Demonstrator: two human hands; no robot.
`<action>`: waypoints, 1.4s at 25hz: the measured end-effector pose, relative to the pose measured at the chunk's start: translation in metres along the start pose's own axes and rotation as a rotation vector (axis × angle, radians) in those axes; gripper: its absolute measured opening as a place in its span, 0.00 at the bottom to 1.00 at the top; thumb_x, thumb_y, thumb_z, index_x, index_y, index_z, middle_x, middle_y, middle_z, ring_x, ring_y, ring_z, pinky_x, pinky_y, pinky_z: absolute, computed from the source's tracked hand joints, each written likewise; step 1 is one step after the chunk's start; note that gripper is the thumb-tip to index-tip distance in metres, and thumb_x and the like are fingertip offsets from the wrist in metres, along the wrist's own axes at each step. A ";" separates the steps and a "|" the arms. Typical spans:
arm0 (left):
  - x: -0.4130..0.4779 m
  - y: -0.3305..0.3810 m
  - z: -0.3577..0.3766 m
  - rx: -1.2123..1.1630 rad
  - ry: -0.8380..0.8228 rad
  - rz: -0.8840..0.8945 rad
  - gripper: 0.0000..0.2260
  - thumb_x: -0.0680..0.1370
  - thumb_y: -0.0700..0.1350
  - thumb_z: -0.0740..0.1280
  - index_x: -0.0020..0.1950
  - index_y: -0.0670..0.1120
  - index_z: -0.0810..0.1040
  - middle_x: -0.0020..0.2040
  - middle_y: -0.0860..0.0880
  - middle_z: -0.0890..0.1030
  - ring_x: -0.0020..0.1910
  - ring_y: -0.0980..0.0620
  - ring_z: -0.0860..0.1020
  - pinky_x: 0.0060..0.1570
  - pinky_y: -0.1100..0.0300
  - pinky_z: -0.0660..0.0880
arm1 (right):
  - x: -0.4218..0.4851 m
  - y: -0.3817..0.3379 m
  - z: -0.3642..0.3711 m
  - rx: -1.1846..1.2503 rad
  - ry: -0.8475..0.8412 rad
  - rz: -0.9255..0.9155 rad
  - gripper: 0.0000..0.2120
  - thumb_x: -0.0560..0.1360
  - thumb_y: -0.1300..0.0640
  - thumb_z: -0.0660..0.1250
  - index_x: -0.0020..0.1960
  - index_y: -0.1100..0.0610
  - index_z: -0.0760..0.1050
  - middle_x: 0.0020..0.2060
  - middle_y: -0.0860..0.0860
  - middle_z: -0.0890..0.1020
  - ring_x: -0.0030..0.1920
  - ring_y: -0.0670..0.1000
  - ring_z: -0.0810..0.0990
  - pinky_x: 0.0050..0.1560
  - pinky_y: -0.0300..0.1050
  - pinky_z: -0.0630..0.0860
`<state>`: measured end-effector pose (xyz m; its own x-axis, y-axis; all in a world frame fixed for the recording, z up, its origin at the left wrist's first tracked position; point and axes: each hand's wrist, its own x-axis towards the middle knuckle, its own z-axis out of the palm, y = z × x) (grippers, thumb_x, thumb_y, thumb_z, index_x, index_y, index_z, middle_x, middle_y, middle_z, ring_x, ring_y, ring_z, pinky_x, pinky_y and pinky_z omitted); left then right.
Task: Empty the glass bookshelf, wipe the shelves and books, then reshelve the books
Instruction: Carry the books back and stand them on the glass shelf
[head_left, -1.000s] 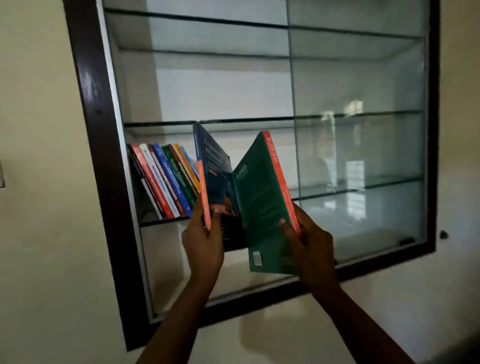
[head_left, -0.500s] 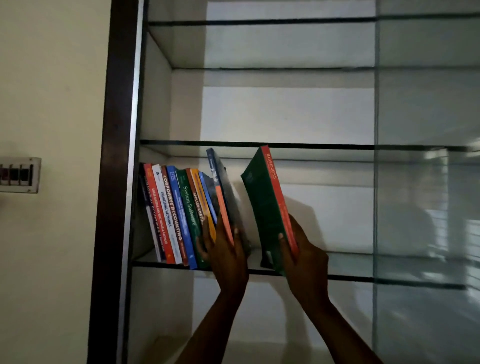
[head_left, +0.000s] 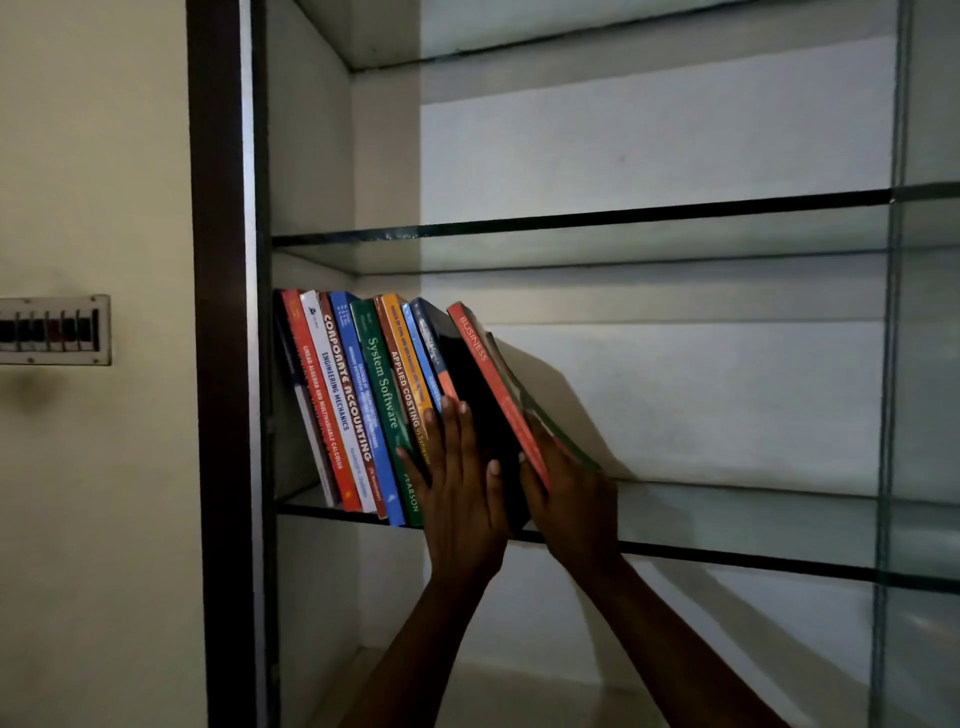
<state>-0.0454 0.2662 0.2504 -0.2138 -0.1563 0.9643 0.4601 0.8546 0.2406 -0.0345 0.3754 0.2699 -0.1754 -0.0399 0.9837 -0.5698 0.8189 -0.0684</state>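
Observation:
A row of several books (head_left: 358, 410) leans to the left on a glass shelf (head_left: 727, 525) of the wall bookshelf. At its right end stand a dark blue book (head_left: 470, 395) and a green book with a red "Business" spine (head_left: 493, 384). My left hand (head_left: 457, 488) lies flat with straight fingers against the spines of the dark blue book and its neighbours. My right hand (head_left: 571, 499) grips the lower end of the Business book, thumb on its spine, fingers hidden behind the cover.
The dark wooden frame (head_left: 218, 364) borders the bookshelf on the left. A higher glass shelf (head_left: 571, 234) holds nothing. A glass pane edge (head_left: 891, 364) runs down the right side. A switch panel (head_left: 52, 330) sits on the wall at left.
Both books went from held apart in front of the shelf to leaning against the row. My left hand let go of the blue book and now presses flat on the spines. The camera moved closer.

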 end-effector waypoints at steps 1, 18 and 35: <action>0.000 -0.003 0.001 0.027 0.010 0.013 0.25 0.82 0.52 0.44 0.77 0.43 0.52 0.78 0.45 0.52 0.77 0.46 0.50 0.74 0.43 0.42 | 0.001 -0.003 0.003 0.020 0.016 0.008 0.21 0.76 0.49 0.57 0.62 0.59 0.76 0.37 0.54 0.84 0.31 0.51 0.81 0.29 0.41 0.78; -0.001 -0.028 -0.012 -0.213 -0.036 0.076 0.23 0.83 0.53 0.43 0.75 0.44 0.56 0.76 0.48 0.58 0.77 0.49 0.52 0.75 0.50 0.43 | -0.014 -0.015 0.038 0.421 -0.314 0.213 0.37 0.72 0.28 0.42 0.76 0.46 0.47 0.73 0.50 0.60 0.72 0.50 0.61 0.65 0.55 0.70; -0.008 -0.032 -0.085 -0.243 -0.423 0.048 0.23 0.79 0.58 0.51 0.74 0.54 0.59 0.76 0.57 0.54 0.76 0.59 0.51 0.73 0.60 0.52 | -0.038 -0.056 -0.038 0.536 -0.257 0.329 0.26 0.77 0.46 0.58 0.72 0.55 0.62 0.69 0.51 0.68 0.68 0.47 0.67 0.65 0.37 0.68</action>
<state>0.0146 0.1985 0.2442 -0.4957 0.1382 0.8574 0.6548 0.7081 0.2644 0.0348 0.3529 0.2426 -0.5550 -0.0263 0.8314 -0.7619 0.4172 -0.4954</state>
